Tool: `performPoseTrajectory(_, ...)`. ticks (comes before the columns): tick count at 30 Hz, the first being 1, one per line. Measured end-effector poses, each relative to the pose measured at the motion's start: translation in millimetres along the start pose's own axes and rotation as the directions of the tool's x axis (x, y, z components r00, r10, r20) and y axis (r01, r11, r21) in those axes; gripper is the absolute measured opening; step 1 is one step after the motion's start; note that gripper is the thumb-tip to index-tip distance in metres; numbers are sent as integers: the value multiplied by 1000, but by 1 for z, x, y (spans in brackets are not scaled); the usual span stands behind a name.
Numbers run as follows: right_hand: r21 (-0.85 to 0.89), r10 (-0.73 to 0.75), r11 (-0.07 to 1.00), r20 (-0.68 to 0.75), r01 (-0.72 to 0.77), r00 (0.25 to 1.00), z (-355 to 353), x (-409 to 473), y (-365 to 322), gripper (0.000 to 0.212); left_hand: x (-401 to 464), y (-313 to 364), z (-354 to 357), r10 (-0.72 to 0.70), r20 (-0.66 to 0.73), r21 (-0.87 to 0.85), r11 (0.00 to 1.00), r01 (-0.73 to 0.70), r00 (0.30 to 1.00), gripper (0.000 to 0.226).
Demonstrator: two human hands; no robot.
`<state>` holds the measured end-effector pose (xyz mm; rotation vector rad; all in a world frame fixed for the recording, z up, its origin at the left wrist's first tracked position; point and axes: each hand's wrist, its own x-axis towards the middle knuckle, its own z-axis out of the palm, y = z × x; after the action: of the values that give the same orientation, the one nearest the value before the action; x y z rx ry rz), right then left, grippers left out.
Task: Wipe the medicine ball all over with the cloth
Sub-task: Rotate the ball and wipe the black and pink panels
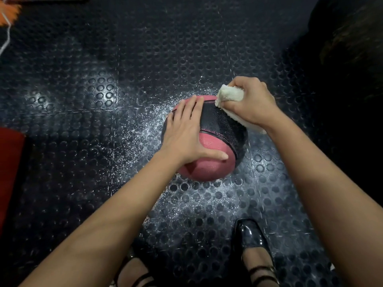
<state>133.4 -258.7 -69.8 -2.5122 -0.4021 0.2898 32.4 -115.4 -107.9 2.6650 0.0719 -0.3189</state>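
— While the ball [209,160] is steadied on the studded floor mat [83,121], how is it being held?
— It is pinned from its left side by the left hand [184,133], laid flat with the fingers spread and the thumb stretched across the pink panel; nothing is gripped.
— And further right?
— The cloth [230,96] is bunched tight in the right hand [251,102] and pressed onto the far upper right of the ball.
— What is called for?
— Firm, overlapping strokes are probably best. The ball should be turned bit by bit so the underside is reached, and the white powder [149,125] on the mat is not picked up again.
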Motion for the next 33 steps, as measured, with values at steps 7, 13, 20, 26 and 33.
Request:
performPoseTrajectory(7, -158, -172, 975, -107, 154, 979, 10, -48, -8, 21, -2, 1, 4, -46, -34, -62, 997, 44, 998, 147)
performPoseTrajectory(13, -123, -76, 990, -61, 68, 995, 10, -2, -17, 21, 0, 5, 6, -55, -35, -26, 998, 54, 998, 149)
performPoseTrajectory(20, -196, -205, 964, -107, 181, 973, 17, -52, -11, 25, 1, -1, 4, -61, -55, -116, 992, 54, 997, 147)
performPoseTrajectory(26, -174, -150, 976, -83, 134, 985, 24, 1, -25, 24, 1, 0, 5, -80, -67, -91, 993, 73, 995, 148)
performPoseTrajectory(33, -233, -288, 937, -101, 259, 952, 17, -75, -12, 27, 1, -3, 5, -68, -73, -141, 988, 57, 995, 143)
